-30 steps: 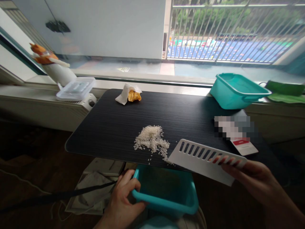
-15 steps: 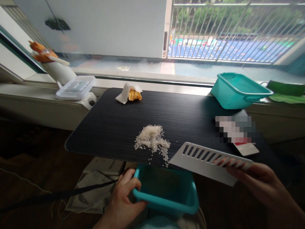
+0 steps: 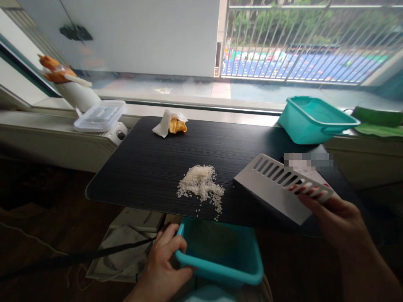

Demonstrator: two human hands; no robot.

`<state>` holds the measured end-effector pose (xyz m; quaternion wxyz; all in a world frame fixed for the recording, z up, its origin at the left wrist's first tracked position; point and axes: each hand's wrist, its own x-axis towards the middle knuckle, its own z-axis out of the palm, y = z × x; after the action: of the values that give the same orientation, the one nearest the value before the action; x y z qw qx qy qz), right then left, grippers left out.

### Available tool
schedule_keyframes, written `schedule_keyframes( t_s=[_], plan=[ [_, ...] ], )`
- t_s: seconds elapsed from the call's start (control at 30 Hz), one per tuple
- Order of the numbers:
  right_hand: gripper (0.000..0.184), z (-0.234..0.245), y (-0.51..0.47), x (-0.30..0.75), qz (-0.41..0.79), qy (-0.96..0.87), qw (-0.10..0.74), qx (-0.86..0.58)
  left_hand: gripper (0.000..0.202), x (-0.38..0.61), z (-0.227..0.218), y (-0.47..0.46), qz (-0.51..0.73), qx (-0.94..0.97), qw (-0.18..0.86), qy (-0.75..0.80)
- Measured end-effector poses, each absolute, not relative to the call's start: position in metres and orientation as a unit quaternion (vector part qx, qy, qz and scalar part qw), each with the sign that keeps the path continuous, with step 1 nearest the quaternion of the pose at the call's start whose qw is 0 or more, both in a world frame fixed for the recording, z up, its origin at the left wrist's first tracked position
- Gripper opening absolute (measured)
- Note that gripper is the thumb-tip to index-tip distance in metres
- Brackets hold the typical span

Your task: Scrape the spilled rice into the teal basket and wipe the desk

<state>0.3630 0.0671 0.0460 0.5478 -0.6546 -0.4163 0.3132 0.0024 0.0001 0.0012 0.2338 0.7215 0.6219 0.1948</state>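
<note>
A pile of white rice [image 3: 199, 180] lies on the black table [image 3: 138, 163], with loose grains trailing toward the front edge. Below that edge, my left hand [image 3: 165, 260] grips the left rim of a teal plastic basin [image 3: 220, 268]. The basin's inside is shadowed, and I cannot make out what lies at its bottom. My right hand [image 3: 336, 214] is closed on a white slotted plastic scraper [image 3: 277, 188]. The scraper is held tilted over the table, right of the rice and apart from it.
A second teal container [image 3: 315, 121] stands at the table's back right, beside a green cloth [image 3: 378, 121]. Behind the scraper lies a partly blurred flat package [image 3: 308, 167]. A tissue with a yellow piece [image 3: 178, 126] sits at the back left. A clear lidded box [image 3: 102, 115] rests beyond the table.
My right hand has lifted the scraper up and away from the front edge, farther from the rice. My left hand and the basin stay in place.
</note>
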Motion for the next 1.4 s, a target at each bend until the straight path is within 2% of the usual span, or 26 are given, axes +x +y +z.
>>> schedule_keyframes(
  t_s=[0.27,0.47,0.67,0.97,1.17,1.4],
  plan=[
    [0.027,0.055,0.047,0.34,0.428,-0.456,0.455,-0.634,0.014,0.005,0.001,0.001,0.183,0.722,0.238,0.624],
    [0.024,0.052,0.057,0.337,0.401,-0.466,0.489,-0.618,0.014,0.004,0.001,0.001,0.187,0.719,0.25,0.621],
    [0.027,0.052,0.06,0.332,0.429,-0.499,0.446,-0.607,0.015,0.002,0.0,0.0,0.191,0.713,0.252,0.626],
    [0.022,0.054,0.043,0.354,0.462,-0.497,0.405,-0.613,0.015,0.002,-0.001,0.001,0.188,0.722,0.253,0.616],
    [0.024,0.059,0.04,0.346,0.447,-0.465,0.436,-0.628,0.014,0.004,0.002,0.002,0.188,0.723,0.258,0.612],
    [0.017,0.062,0.049,0.344,0.488,-0.527,0.394,-0.573,0.016,0.003,0.003,0.003,0.198,0.721,0.272,0.605]
  ],
)
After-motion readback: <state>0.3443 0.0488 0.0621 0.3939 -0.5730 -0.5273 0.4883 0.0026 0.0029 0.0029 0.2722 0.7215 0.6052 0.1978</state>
